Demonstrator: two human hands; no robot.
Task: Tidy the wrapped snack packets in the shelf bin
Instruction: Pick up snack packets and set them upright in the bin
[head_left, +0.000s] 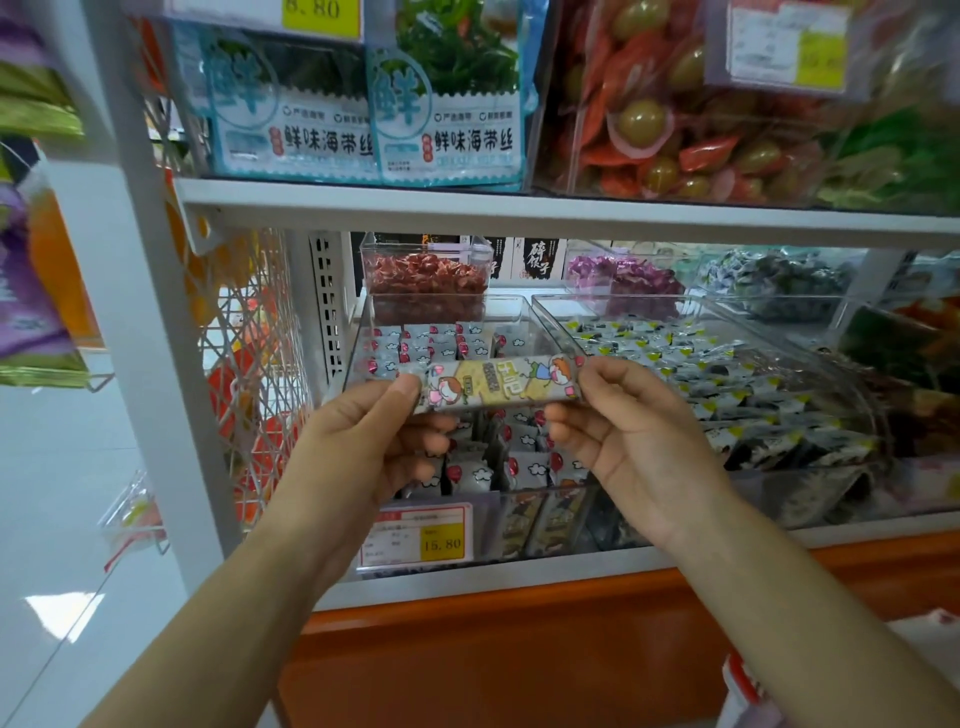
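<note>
A long wrapped snack packet (498, 382) with cartoon children on it is held level above a clear shelf bin (363, 332). My left hand (363, 441) pinches the packet's left end between thumb and fingers. My right hand (618, 421) pinches its right end. Inside the bin lie several small white packets (431, 340) with red balloon and cloud prints, some upright in rows, some tilted. Both hands hide part of the bin's middle.
A yellow price tag (421, 535) hangs on the bin's front. To the right is a clear bin of black-and-white packets (727, 374). Behind stands a tub of red snacks (426, 280). A white wire rack (254, 364) flanks the left; a shelf board (519, 210) runs overhead.
</note>
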